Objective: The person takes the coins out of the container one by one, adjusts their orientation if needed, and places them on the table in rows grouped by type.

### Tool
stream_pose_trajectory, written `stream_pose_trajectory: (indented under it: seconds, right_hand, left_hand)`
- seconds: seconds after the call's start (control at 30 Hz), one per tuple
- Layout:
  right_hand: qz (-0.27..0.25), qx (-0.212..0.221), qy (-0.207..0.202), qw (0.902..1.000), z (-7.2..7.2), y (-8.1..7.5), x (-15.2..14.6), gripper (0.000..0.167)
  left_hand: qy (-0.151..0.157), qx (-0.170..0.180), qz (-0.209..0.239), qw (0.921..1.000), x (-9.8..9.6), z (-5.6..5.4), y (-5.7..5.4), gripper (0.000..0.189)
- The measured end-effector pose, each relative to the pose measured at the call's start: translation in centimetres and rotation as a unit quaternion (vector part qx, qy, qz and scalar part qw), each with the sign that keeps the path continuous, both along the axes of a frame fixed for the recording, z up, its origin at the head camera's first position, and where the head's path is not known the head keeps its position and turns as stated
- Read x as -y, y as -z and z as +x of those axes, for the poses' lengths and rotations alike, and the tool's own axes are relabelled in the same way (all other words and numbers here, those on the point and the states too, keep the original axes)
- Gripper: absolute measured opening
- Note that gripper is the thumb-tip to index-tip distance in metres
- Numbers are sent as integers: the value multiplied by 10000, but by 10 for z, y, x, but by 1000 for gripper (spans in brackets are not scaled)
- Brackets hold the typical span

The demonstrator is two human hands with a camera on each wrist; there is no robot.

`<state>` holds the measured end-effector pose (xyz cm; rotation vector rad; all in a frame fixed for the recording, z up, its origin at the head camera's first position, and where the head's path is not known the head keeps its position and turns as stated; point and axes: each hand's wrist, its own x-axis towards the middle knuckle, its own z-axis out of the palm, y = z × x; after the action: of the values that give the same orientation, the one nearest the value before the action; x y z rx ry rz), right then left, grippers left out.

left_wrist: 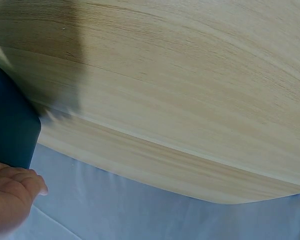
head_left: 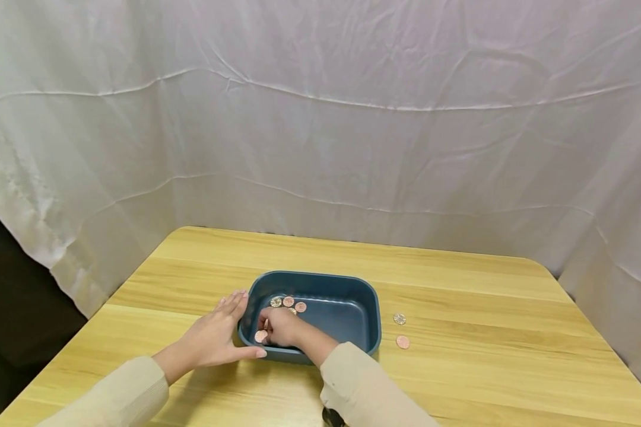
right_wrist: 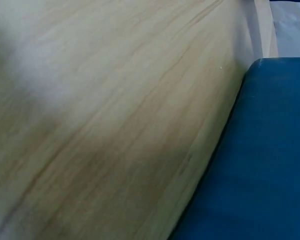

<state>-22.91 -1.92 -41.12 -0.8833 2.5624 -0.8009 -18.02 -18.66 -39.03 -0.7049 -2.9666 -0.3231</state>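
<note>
A dark blue rectangular tray (head_left: 336,317) with raised walls sits on the wooden table. Around its left end lies my left hand (head_left: 213,335), fingers straight along the outer side and thumb stretched along the front wall. Inside the tray at the left, my right hand (head_left: 280,327) has its fingers curled and pinches a copper coin (head_left: 261,336). Just behind that hand lie a gold coin (head_left: 276,302), copper coins (head_left: 288,301) and another gold coin partly hidden by the knuckles. In the left wrist view, the left fingers (left_wrist: 20,182) touch the tray's wall (left_wrist: 12,125).
On the table (head_left: 486,314) right of the tray lie a silver coin (head_left: 399,319) and a copper coin (head_left: 403,342). A pale curtain (head_left: 352,148) hangs behind the table. Something small and black (head_left: 332,417) shows beneath the right sleeve.
</note>
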Motion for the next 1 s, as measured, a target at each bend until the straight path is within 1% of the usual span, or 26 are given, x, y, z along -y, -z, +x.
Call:
stream_pose_trajectory:
  seconds: [0.13,0.27,0.37,0.47,0.53,0.67,0.77,0.87,1.0]
  right_hand:
    - [242,-299,-137,9992,0,0,1,12]
    - [449,-471,-58,9979,1,-1,0,13]
    - [537,-520,103,9971,2,-2,-3,17]
    - [364,-420,403,9976,3,-4,-8,23]
    - [236,-364,683,9967,3,-6,-12,27]
    - [-62,-222,1154,9931,1,-8,-21,30]
    - [-306,-30,1412,9895,-1,-10,-30,28]
    - [-692,285,1653,9834,-1,-11,-39,25]
    - [-1277,734,2000,9687,-1,-14,-50,29]
  left_hand:
    - [-12,-32,-1,10000,0,0,0,109]
    - [-19,-27,13,10000,-1,0,0,110]
    - [-22,-9,41,10000,-1,0,0,110]
    - [-21,24,45,10000,-1,0,0,110]
    - [-26,41,33,10000,0,0,0,111]
    - [-40,66,18,10000,0,0,1,112]
    - [-68,84,23,9999,0,-1,2,113]
    - [-100,97,37,9999,0,-1,2,113]
    - [-141,126,80,9998,0,-1,2,115]
